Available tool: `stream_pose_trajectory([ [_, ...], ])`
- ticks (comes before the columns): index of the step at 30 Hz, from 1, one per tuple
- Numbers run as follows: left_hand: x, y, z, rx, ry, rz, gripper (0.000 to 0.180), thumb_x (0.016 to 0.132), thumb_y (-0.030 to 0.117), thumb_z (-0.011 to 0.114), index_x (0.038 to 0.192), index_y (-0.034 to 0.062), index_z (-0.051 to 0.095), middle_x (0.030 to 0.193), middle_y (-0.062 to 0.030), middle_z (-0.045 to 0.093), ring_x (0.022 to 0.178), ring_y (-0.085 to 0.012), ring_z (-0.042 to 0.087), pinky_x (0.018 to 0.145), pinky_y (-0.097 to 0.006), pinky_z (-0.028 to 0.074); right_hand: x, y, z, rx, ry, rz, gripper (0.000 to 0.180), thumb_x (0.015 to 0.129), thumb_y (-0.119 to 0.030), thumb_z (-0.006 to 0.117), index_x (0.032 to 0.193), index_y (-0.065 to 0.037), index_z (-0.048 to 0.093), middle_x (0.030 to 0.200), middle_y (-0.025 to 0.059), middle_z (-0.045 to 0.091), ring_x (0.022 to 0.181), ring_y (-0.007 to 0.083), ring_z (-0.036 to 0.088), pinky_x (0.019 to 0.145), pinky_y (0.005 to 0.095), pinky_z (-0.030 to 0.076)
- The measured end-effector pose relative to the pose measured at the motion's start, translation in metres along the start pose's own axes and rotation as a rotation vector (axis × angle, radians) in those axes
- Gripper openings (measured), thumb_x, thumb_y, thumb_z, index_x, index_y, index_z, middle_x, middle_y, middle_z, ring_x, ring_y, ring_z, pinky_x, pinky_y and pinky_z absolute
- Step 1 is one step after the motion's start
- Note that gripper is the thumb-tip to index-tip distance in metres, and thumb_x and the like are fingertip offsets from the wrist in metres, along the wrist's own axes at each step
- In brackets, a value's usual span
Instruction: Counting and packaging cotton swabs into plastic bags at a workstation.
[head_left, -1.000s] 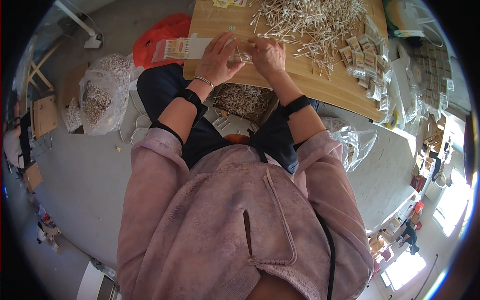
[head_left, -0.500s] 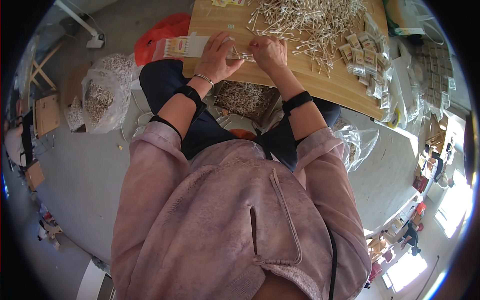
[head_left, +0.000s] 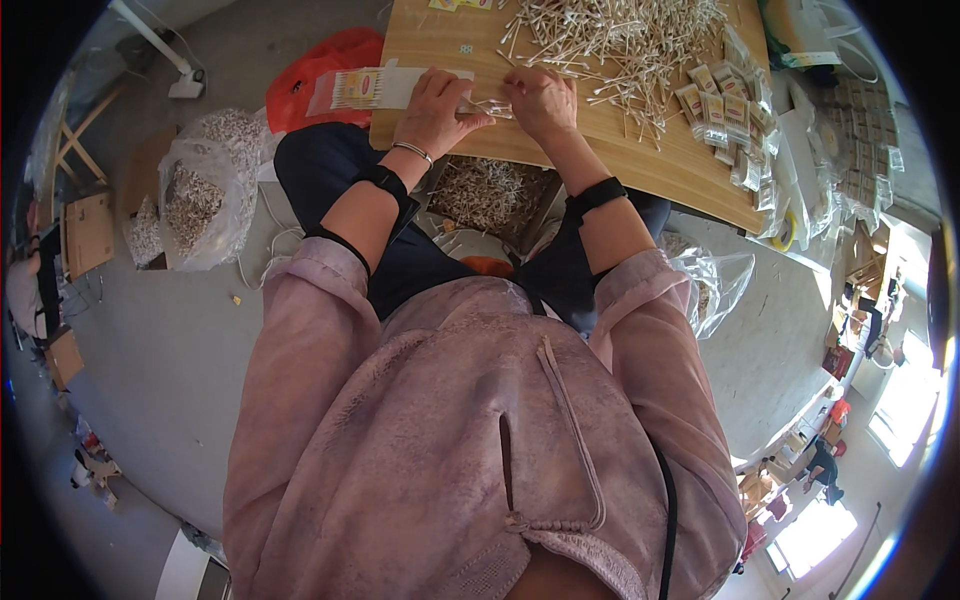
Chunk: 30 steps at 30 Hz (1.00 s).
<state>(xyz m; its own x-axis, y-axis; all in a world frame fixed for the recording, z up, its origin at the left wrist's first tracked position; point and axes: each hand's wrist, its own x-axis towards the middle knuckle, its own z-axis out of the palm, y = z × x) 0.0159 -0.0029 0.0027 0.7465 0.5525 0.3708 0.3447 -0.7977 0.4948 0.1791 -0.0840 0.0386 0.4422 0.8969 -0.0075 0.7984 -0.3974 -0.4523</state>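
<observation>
The small clear packet [head_left: 487, 107] lies between my two hands near the front edge of the worktop [head_left: 610, 165], with a few swabs showing in it. My left hand [head_left: 428, 112] is at its left end, thumb stretched along the near side and the other fingers spread away from it; whether they pinch the film I cannot tell. My right hand [head_left: 543, 100] is at the other end, fingers curled together, and I cannot tell if they grip anything. Compared with a second ago, my left fingertips have drawn back leftward while my right hand has hardly moved, so the space between them is a little wider and more of the white strip [head_left: 398, 87] shows past my left fingers. I read that as a small change of hold, with the packet in hand rather than finished. Beyond the strip's left end, a yellow-labelled packet of swabs [head_left: 357, 88] lies over the red bag [head_left: 302, 95]. Farther out, loose swabs [head_left: 625, 45] are heaped on the far side, labelled packs [head_left: 725, 108] are piled to my right, and a box of swabs [head_left: 485, 192] sits below the edge.
</observation>
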Motion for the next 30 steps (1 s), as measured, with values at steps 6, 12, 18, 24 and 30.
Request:
stream_pose_trajectory([
  [6,-0.003,-0.003,0.005,0.016,0.040,-0.008,0.055,0.066,0.044,0.077,0.104,0.0085,0.060,0.103,-0.0111,0.056,0.110,-0.0353,0.048,0.098,-0.044,0.040,-0.001,-0.004,0.005,0.023,-0.100,-0.193,0.013,0.082,-0.028,0.061,0.087,-0.018,0.068,0.087,0.0018,0.063,0.091,0.0216,0.060,0.085,0.0383,0.039],
  [12,0.000,0.002,-0.001,0.025,0.025,-0.054,0.066,0.066,0.046,0.077,0.116,0.0092,0.055,0.115,-0.0121,0.054,0.112,-0.0317,0.048,0.095,-0.041,0.043,0.003,0.006,0.011,-0.084,0.141,-0.219,0.009,0.081,-0.022,0.061,0.087,-0.016,0.065,0.090,0.0029,0.062,0.097,0.0220,0.058,0.086,0.0388,0.039],
  [18,0.001,0.000,-0.003,0.009,0.045,-0.023,0.066,0.067,0.044,0.077,0.117,0.0087,0.054,0.114,-0.0110,0.054,0.111,-0.0308,0.049,0.095,-0.040,0.043,0.015,0.008,0.006,-0.266,0.056,-0.363,0.014,0.083,-0.016,0.056,0.094,-0.009,0.059,0.097,0.0098,0.059,0.100,0.0268,0.056,0.085,0.0394,0.041],
  [24,0.001,0.000,-0.002,-0.020,0.052,-0.013,0.065,0.065,0.041,0.079,0.116,0.0095,0.054,0.111,-0.0102,0.056,0.108,-0.0305,0.050,0.093,-0.040,0.044,0.027,0.016,0.002,-0.192,0.077,-0.413,0.013,0.084,-0.013,0.053,0.094,-0.006,0.057,0.101,0.0128,0.059,0.103,0.0289,0.055,0.089,0.0403,0.042],
  [30,0.002,0.003,-0.005,-0.020,0.066,0.006,0.066,0.065,0.040,0.080,0.117,0.0105,0.054,0.111,-0.0107,0.056,0.106,-0.0312,0.052,0.092,-0.041,0.045,0.037,0.020,-0.006,-0.004,-0.024,-0.240,0.015,0.083,-0.019,0.059,0.096,-0.012,0.061,0.107,0.0067,0.060,0.107,0.0281,0.053,0.095,0.0393,0.040],
])
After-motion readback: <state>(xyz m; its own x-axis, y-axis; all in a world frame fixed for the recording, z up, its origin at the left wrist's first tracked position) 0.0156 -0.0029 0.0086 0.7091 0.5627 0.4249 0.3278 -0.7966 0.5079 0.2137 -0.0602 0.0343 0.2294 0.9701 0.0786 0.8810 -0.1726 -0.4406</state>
